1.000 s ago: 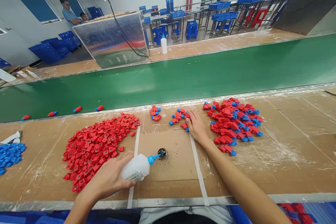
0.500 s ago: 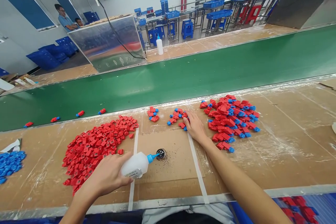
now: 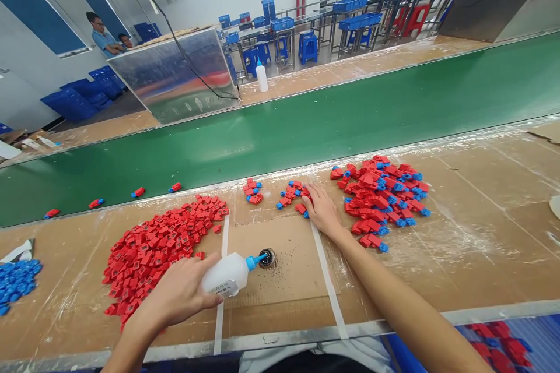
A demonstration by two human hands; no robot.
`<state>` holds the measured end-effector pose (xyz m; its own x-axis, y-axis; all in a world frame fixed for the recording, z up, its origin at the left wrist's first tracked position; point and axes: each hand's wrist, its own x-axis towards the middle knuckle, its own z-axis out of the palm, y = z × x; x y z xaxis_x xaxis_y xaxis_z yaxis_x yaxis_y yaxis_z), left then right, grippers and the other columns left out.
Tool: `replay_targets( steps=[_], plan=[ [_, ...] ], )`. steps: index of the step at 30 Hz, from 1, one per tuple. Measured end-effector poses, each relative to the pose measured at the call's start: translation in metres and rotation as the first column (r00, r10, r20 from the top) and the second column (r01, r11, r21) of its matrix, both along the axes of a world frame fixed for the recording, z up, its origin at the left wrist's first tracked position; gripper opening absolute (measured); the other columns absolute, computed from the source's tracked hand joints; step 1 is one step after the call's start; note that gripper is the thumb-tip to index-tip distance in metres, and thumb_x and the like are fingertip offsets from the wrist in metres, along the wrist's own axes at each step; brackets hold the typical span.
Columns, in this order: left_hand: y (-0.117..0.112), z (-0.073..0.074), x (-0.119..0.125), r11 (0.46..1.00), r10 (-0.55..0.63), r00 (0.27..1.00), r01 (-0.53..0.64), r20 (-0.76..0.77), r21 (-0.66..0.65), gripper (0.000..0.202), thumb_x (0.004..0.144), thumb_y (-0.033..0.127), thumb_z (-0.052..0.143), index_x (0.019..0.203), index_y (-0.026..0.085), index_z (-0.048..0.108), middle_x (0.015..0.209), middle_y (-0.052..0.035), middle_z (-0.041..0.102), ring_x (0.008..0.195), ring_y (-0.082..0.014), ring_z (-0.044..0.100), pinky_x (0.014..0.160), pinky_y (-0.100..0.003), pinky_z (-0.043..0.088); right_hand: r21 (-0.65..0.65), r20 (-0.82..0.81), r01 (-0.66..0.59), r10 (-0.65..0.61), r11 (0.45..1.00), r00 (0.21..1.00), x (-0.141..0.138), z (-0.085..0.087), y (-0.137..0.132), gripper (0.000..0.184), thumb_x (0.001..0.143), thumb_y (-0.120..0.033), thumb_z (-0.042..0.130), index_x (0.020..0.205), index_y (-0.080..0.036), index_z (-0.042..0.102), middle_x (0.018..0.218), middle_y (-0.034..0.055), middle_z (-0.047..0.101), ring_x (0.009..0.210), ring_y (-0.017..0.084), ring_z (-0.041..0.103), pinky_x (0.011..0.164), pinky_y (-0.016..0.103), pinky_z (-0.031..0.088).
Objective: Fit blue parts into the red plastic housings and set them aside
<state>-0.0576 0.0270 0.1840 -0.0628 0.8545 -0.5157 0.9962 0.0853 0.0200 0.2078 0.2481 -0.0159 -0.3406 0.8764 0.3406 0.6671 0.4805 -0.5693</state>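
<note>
My left hand [image 3: 175,294] is wrapped round a white squeeze bottle [image 3: 227,275]. Its blue nozzle points into a small dark metal cup [image 3: 267,257] on the cardboard mat. My right hand [image 3: 322,211] lies palm down at a small cluster of red and blue pieces [image 3: 292,193], fingers curled over some of them; what they hold is hidden. A heap of red blocks [image 3: 157,245] lies to the left. A heap of red pieces with blue caps [image 3: 382,198] lies to the right of my right hand.
A green conveyor belt [image 3: 306,122] runs behind the bench, carrying several red-and-blue pieces [image 3: 137,192] at the left. Blue caps [image 3: 17,280] are piled at the far left. A shiny metal box [image 3: 175,76] and another white bottle [image 3: 261,76] stand beyond the belt. Two people stand far left.
Both hands have stayed where they were on the bottle and the small cluster. The view has tilted slightly, so everything sits a little lower and more to the left.
</note>
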Motion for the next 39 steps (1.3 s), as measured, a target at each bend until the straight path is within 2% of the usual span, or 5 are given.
replay_targets(
  steps=[13, 21, 26, 31, 39],
  plan=[
    [0.003, 0.001, 0.002, 1.000, -0.011, 1.000, 0.011, -0.009, -0.012, 0.052, 0.075, 0.047, 0.063, 0.123, 0.028, 0.057, 0.094, -0.0091, 0.067, 0.088, -0.0321, 0.062, 0.071, -0.035, 0.039, 0.025, 0.049, -0.002, 0.001, 1.000, 0.999, -0.001, 0.002, -0.004, 0.058, 0.101, -0.046, 0.027, 0.143, -0.009, 0.044, 0.143, 0.0187, 0.044, 0.134, 0.031, 0.038, 0.110, 0.049, 0.035],
    [0.000, 0.001, -0.001, 1.000, -0.008, 1.000, 0.008, -0.001, -0.011, 0.051, 0.076, 0.048, 0.063, 0.122, 0.027, 0.057, 0.096, -0.0090, 0.067, 0.088, -0.0310, 0.062, 0.071, -0.034, 0.039, 0.053, 0.143, -0.056, 0.047, 0.997, 0.989, -0.004, 0.008, -0.016, 0.066, 0.094, -0.052, 0.045, 0.146, -0.012, 0.038, 0.152, 0.0230, 0.026, 0.141, 0.039, 0.024, 0.110, 0.055, 0.030],
    [-0.001, 0.001, -0.002, 1.000, -0.001, 1.000, 0.001, 0.007, -0.013, 0.049, 0.075, 0.048, 0.063, 0.118, 0.027, 0.059, 0.092, -0.0079, 0.066, 0.086, -0.0310, 0.062, 0.069, -0.034, 0.038, 0.054, 0.190, -0.073, 0.062, 0.996, 0.980, -0.009, 0.010, -0.015, 0.078, 0.089, -0.054, 0.054, 0.150, -0.011, 0.030, 0.155, 0.0246, 0.019, 0.142, 0.043, 0.019, 0.110, 0.057, 0.027],
    [-0.001, -0.002, -0.006, 1.000, 0.010, 0.999, -0.009, 0.030, -0.009, 0.057, 0.073, 0.047, 0.064, 0.125, 0.028, 0.056, 0.098, -0.0084, 0.067, 0.090, -0.0320, 0.062, 0.074, -0.036, 0.041, 0.074, 0.220, -0.083, 0.065, 0.994, 0.973, -0.014, 0.010, -0.011, 0.083, 0.087, -0.058, 0.056, 0.151, -0.012, 0.029, 0.153, 0.0239, 0.024, 0.142, 0.040, 0.021, 0.111, 0.055, 0.027],
    [-0.003, -0.009, -0.014, 1.000, 0.017, 0.998, -0.018, 0.068, 0.019, 0.055, 0.072, 0.048, 0.065, 0.123, 0.029, 0.058, 0.098, -0.0078, 0.067, 0.090, -0.0318, 0.061, 0.075, -0.037, 0.042, 0.094, 0.255, -0.109, 0.081, 0.990, 0.964, -0.017, 0.013, -0.010, 0.084, 0.087, -0.058, 0.057, 0.151, -0.012, 0.028, 0.152, 0.0225, 0.028, 0.141, 0.037, 0.024, 0.111, 0.051, 0.030]
  ],
)
